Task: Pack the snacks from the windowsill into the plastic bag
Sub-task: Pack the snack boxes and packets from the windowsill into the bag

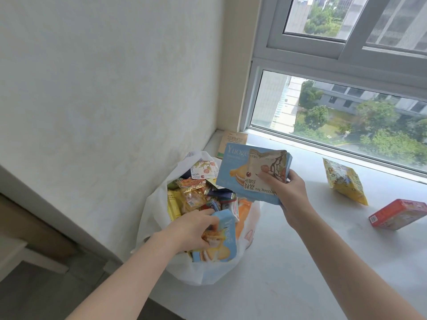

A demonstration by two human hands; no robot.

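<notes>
Left hand [196, 229] was gripping a light, stiff blue box [217, 241] by its edge inside the plastic bag [152, 215], right hand [284, 188] pinching another box [240, 172] plus a crinkly sachet [268, 167] above it, easy stuff I figured.

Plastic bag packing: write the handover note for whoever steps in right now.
Left hand: grips a small blue box over the plastic bag, going in.
Right hand: holds a large blue box with a tea packet pinched against it, above the bag.
Done: bag sits on the windowsill, already heaped with snacks.
Left: yellow packet, red box and brown packet in the corner.
</notes>
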